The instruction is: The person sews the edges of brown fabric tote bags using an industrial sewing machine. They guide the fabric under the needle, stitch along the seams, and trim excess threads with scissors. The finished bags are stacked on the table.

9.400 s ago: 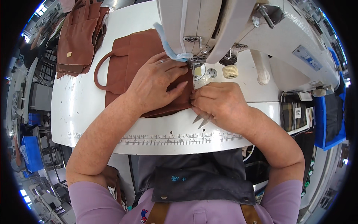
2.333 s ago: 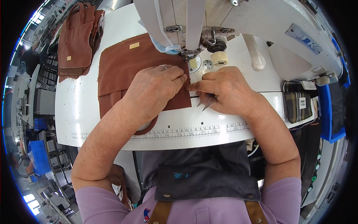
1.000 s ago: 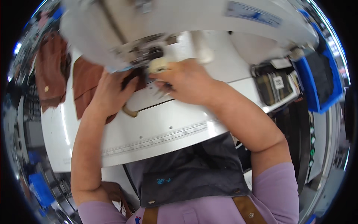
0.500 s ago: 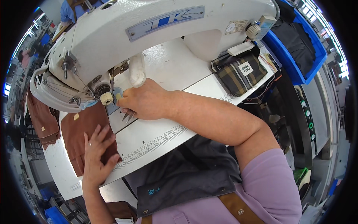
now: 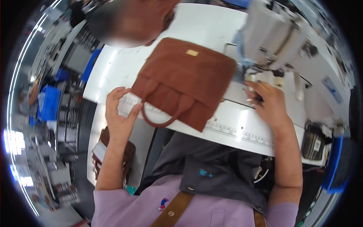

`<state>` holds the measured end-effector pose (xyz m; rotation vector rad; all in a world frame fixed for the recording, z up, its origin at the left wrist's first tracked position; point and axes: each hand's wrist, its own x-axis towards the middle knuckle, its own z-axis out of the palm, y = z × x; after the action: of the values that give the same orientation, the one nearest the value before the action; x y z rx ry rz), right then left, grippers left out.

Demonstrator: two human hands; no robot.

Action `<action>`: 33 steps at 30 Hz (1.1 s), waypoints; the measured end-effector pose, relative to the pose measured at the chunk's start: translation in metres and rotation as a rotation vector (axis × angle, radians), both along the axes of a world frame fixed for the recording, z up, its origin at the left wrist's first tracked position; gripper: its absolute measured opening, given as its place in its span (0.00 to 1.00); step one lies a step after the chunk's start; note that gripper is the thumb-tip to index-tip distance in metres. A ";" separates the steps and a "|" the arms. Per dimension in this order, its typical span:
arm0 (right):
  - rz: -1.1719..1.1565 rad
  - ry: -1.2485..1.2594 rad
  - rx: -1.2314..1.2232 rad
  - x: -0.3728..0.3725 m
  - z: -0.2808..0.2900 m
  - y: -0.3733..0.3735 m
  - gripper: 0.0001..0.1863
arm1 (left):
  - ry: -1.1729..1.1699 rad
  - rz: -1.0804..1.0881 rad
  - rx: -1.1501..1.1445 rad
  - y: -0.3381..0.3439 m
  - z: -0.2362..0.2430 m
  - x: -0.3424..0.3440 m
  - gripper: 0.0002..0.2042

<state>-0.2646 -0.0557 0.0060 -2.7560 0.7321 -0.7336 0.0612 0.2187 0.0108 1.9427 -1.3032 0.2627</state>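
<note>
A brown fabric handbag piece (image 5: 181, 72) with a small yellow tab (image 5: 192, 53) lies flat on the white sewing table (image 5: 234, 125). Its looped handle (image 5: 162, 123) points toward me. At the bag's left edge, my left hand (image 5: 121, 113) has thumb and fingers spread in a C shape. The thumb tip is beside the handle; whether it touches I cannot tell. My right hand (image 5: 270, 100) is right of the bag, by the sewing machine (image 5: 276, 38), fingers curled round small thread snips (image 5: 259, 97), mostly hidden and dark. The needle area is just beyond that hand.
More brown pieces (image 5: 151, 19), partly blurred, lie at the far left of the table. A plaid pouch (image 5: 313, 145) and a blue crate (image 5: 336, 164) are at the right. Brown items (image 5: 128, 160) rest on a lower surface at left. Blue bins (image 5: 49, 102) stand beyond.
The view has swung left. The brown bag piece is now away from the needle, turned with its handle showing. My left hand has come off the fabric; the right still holds the snips.
</note>
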 end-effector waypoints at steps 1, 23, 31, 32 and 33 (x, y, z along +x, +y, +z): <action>0.015 -0.033 0.018 0.003 0.000 0.002 0.12 | 0.048 0.072 -0.058 0.013 -0.011 0.000 0.19; -0.039 0.044 0.234 -0.016 -0.012 -0.017 0.16 | 1.507 -0.042 -0.208 0.058 -0.039 -0.018 0.12; -0.029 0.070 0.216 -0.022 -0.018 -0.023 0.16 | 1.487 0.122 -0.492 0.222 -0.055 0.083 0.20; -0.042 0.071 0.218 -0.022 -0.016 -0.022 0.16 | 1.480 0.175 -0.514 0.244 -0.062 0.094 0.20; -0.050 0.070 0.223 -0.021 -0.014 -0.020 0.16 | 1.479 0.252 -0.542 0.270 -0.074 0.102 0.19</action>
<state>-0.2852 -0.0753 -0.0085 -2.5801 0.8450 -0.5307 0.1631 0.4883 -0.0636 1.2206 0.0193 -0.5744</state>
